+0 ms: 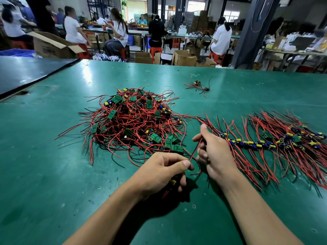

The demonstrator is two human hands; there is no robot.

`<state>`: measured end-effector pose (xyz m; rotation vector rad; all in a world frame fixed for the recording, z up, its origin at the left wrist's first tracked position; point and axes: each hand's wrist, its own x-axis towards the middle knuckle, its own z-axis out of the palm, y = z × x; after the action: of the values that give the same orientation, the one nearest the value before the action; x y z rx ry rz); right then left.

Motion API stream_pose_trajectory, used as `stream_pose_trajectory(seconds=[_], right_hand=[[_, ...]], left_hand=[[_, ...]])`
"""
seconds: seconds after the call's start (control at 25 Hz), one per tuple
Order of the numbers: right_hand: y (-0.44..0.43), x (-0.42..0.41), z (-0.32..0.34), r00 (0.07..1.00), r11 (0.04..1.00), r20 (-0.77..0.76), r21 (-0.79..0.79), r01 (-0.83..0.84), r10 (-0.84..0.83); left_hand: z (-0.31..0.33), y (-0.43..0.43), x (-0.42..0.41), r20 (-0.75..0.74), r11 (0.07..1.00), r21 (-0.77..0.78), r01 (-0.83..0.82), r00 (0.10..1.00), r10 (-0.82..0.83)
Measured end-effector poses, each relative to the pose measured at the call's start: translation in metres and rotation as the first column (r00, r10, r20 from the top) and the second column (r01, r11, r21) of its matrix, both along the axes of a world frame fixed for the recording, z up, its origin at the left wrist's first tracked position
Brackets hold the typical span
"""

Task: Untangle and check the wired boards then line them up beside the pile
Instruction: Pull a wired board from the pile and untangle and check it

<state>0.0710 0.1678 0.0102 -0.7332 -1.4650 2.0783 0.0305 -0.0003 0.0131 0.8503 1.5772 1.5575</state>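
1. Left hand (pixel 162 172) has its fingers curled round a wired board (pixel 173 182). Only a yellow part and a few red wire ends show under the palm. Its thumb and forefinger pinch a red wire (pixel 195 150).
2. Right hand (pixel 215 152), just beside the left at 1 o'clock from it, pinches the same wire higher up between thumb and forefinger, with the other fingers loosely bent. The wire runs nearly straight between the two pinches.
3. The piece looks very light: a small stiff board trailing thin, limp, springy leads that snag easily. The solder joints are probably the weak spot. It seems best to hold the board by its edges and draw each lead through the fingers rather than tug it.
4. At 11 o'clock from the hands, near them, lies the pile (pixel 134 121), a knot of red and black wires with green boards scattered through it.
5. At 3 o'clock runs the row (pixel 265 144) of boards already laid out, their wires fanned to both sides. Its near end lies just past the right thumb, likely where the held board belongs.
6. Well apart at 1 o'clock sits a small clump (pixel 198 85) of a few boards, and at 12 o'clock beyond the pile a rubber band (pixel 147 84). Everything rests on the green table (pixel 53 174).
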Motion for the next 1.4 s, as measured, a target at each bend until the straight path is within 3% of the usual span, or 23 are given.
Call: stream_pose_trajectory(seconds=[0.12, 0.2, 0.28, 0.44, 0.56, 0.6, 0.68, 0.8, 0.88, 1.0, 1.12, 1.24, 1.32, 1.4], right_hand=[[0.006, 0.004, 0.014, 0.987, 0.894, -0.126, -0.425, -0.141, 0.096], [0.010, 0.008, 0.019, 0.969, 0.826, -0.215, -0.519, -0.220, 0.122], [0.012, 0.009, 0.020, 0.971, 0.840, -0.217, -0.504, -0.204, 0.105], [0.013, 0.006, 0.016, 0.984, 0.936, -0.164, -0.332, -0.117, 0.065], [0.006, 0.005, 0.009, 0.989, 0.991, -0.052, 0.003, -0.137, 0.137], [0.002, 0.006, 0.007, 0.986, 0.964, 0.017, 0.206, -0.168, 0.168], [-0.009, 0.008, 0.005, 0.952, 0.792, 0.163, 0.529, -0.305, 0.258], [-0.028, 0.010, 0.004, 0.877, 0.611, 0.292, 0.633, -0.476, 0.381], [-0.042, 0.011, 0.005, 0.901, 0.601, 0.252, 0.677, -0.425, 0.353], [-0.053, 0.009, 0.007, 0.960, 0.638, 0.047, 0.739, -0.219, 0.275], [-0.053, 0.006, 0.012, 0.947, 0.811, -0.105, 0.550, -0.200, 0.304], [-0.046, 0.005, 0.019, 0.925, 0.927, -0.160, 0.211, -0.310, 0.346], [-0.041, 0.007, 0.022, 0.894, 0.907, -0.181, -0.022, -0.420, 0.410], [-0.035, 0.010, 0.021, 0.855, 0.850, -0.170, -0.126, -0.511, 0.489]], left_hand=[[0.000, 0.001, 0.001, 0.006, 1.000, -0.016, -0.013, 1.000, 0.014], [0.001, 0.000, -0.002, -0.015, 0.999, -0.029, -0.022, 1.000, 0.022], [0.002, -0.003, -0.006, 0.015, 0.999, -0.034, -0.005, 1.000, 0.006], [0.006, -0.007, -0.011, 0.073, 0.998, -0.027, -0.049, 0.996, 0.051], [0.011, -0.004, -0.011, 0.363, 0.959, 0.185, -0.214, 0.922, 0.136], [0.013, -0.003, -0.012, 0.448, 0.928, 0.249, -0.278, 0.882, 0.144], [0.017, -0.002, -0.015, 0.510, 0.865, 0.319, -0.388, 0.839, 0.188], [0.022, -0.006, -0.022, 0.464, 0.808, 0.320, -0.494, 0.826, 0.321], [0.023, -0.008, -0.025, 0.441, 0.801, 0.278, -0.531, 0.811, 0.384], [0.020, -0.009, -0.028, 0.489, 0.794, 0.273, -0.543, 0.789, 0.372], [0.018, -0.006, -0.026, 0.478, 0.812, 0.302, -0.500, 0.816, 0.324], [0.018, -0.005, -0.024, 0.531, 0.853, 0.324, -0.409, 0.825, 0.194], [0.018, -0.006, -0.023, 0.584, 0.876, 0.316, -0.364, 0.802, 0.123], [0.018, -0.007, -0.022, 0.599, 0.918, 0.259, -0.301, 0.795, 0.092]])
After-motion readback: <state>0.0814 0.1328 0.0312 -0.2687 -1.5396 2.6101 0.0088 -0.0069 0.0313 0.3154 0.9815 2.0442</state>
